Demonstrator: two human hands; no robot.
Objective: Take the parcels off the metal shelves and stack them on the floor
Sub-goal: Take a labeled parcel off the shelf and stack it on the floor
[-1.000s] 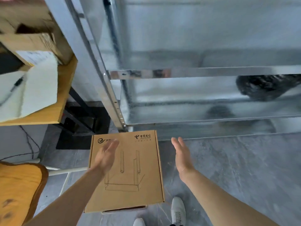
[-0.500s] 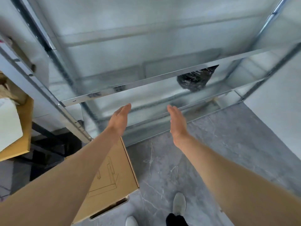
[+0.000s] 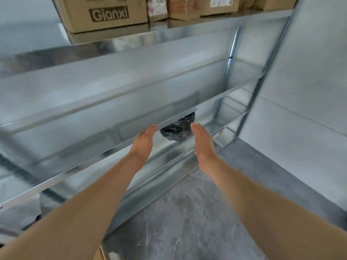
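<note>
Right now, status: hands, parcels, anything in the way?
Left hand, right hand open, empty. Black-wrapped parcel on lower shelf, untouched; cardboard boxes on top shelf. Shelf edge partly hides the parcel.

A shelf edge (image 3: 131,141) crosses before the black bag (image 3: 175,131); open gap beneath.

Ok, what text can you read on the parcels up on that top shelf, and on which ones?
"Gianxi", last letter unsure: dark print on the big cardboard box, top shelf.
Pink-and-white label on the next parcel: digits, too blurred to read.
Red print on the tan parcel: blurred, unreadable.
White label further right: too small to read.
</note>
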